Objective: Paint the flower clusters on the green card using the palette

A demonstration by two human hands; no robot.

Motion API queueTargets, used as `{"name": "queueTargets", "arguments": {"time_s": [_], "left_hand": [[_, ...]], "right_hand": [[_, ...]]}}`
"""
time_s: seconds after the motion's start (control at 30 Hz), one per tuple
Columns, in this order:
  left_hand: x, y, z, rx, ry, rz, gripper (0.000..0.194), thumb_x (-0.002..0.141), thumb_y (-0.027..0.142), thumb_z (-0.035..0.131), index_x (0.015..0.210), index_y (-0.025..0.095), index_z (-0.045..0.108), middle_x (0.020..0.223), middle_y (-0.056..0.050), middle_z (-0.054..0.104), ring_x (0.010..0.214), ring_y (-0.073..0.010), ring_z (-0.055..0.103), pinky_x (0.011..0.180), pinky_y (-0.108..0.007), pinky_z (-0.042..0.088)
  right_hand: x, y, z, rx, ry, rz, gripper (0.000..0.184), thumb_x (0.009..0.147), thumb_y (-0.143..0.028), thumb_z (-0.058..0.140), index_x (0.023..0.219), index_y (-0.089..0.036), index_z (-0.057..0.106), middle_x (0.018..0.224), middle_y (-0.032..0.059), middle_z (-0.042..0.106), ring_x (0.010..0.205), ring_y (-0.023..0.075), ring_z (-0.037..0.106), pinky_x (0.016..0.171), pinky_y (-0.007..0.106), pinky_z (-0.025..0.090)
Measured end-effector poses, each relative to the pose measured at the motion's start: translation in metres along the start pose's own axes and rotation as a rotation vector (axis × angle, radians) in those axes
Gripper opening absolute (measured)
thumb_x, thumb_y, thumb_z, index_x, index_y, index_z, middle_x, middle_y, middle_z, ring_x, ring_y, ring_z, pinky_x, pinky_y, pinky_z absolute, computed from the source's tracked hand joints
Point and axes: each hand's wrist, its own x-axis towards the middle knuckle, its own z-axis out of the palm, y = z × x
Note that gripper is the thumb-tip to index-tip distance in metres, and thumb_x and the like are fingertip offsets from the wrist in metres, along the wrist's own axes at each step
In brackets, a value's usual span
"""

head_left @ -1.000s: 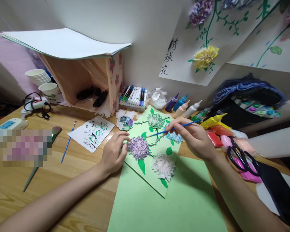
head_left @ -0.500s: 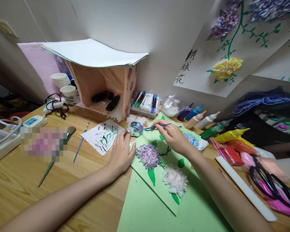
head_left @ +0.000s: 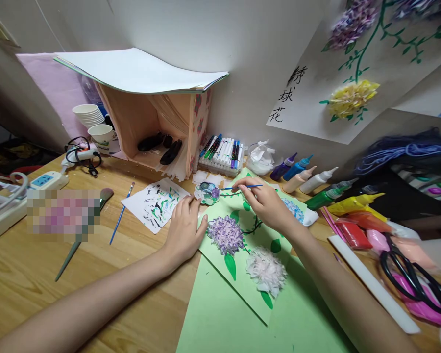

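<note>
In the head view, the right hand (head_left: 261, 202) pinches a thin blue paintbrush (head_left: 242, 187) beside the paint palette (head_left: 207, 193). The left hand (head_left: 185, 228), fingers slightly spread, rests at the flower artwork's edge (head_left: 238, 289). Glue bottles (head_left: 299, 171) and a marker set (head_left: 222, 156) stand behind; black-handled scissors (head_left: 407, 274) lie right.

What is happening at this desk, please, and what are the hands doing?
The right hand holds a thin blue brush, its tip at the small paint palette. The left hand rests by the edge of the green card, beside the purple paper flower. A pale flower and a partly hidden blue one are also on the card.
</note>
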Motion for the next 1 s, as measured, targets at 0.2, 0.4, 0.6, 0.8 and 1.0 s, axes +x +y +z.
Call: {"name": "queueTargets", "arguments": {"time_s": [0.2, 0.4, 0.6, 0.8, 1.0], "left_hand": [[0.000, 0.001, -0.001, -0.020, 0.011, 0.017, 0.038, 0.093, 0.029, 0.041, 0.127, 0.014, 0.048, 0.129, -0.017, 0.050, 0.126, -0.0316, 0.043, 0.106, -0.053, 0.037], [0.001, 0.000, -0.002, -0.040, 0.021, 0.035, 0.033, 0.094, 0.029, 0.040, 0.122, 0.016, 0.051, 0.127, -0.016, 0.050, 0.123, -0.0310, 0.045, 0.105, -0.052, 0.039], [0.001, 0.001, -0.002, -0.046, 0.004, 0.025, 0.034, 0.094, 0.029, 0.040, 0.121, 0.015, 0.053, 0.128, -0.016, 0.050, 0.123, -0.0310, 0.046, 0.104, -0.051, 0.040], [0.001, 0.002, -0.003, -0.029, -0.015, 0.008, 0.036, 0.094, 0.030, 0.039, 0.124, 0.014, 0.052, 0.129, -0.017, 0.049, 0.122, -0.0309, 0.045, 0.102, -0.049, 0.039], [0.002, 0.006, -0.006, 0.054, -0.020, -0.070, 0.039, 0.095, 0.031, 0.038, 0.129, 0.020, 0.052, 0.111, -0.013, 0.054, 0.106, -0.0306, 0.050, 0.089, -0.049, 0.042]], "right_hand": [[-0.001, -0.004, -0.002, 0.047, 0.022, -0.021, 0.029, 0.096, -0.034, 0.037, 0.093, -0.020, 0.062, 0.096, 0.0076, 0.069, 0.092, 0.0223, 0.059, 0.083, 0.038, 0.043], [-0.003, -0.009, -0.009, 0.132, 0.042, -0.040, 0.031, 0.097, -0.033, 0.037, 0.088, -0.019, 0.063, 0.092, 0.0059, 0.069, 0.086, 0.0183, 0.061, 0.080, 0.034, 0.043], [-0.004, -0.011, -0.011, 0.148, 0.016, -0.053, 0.031, 0.096, -0.031, 0.038, 0.085, -0.018, 0.063, 0.090, 0.0053, 0.069, 0.082, 0.0165, 0.061, 0.077, 0.031, 0.043], [-0.005, -0.010, -0.006, 0.127, -0.019, -0.045, 0.030, 0.096, -0.031, 0.038, 0.087, -0.019, 0.064, 0.094, 0.0054, 0.070, 0.087, 0.0177, 0.062, 0.080, 0.032, 0.043], [-0.004, -0.008, -0.002, 0.087, -0.040, -0.050, 0.030, 0.097, -0.031, 0.038, 0.088, -0.020, 0.064, 0.097, 0.0053, 0.070, 0.094, 0.0197, 0.061, 0.083, 0.033, 0.043]]}}
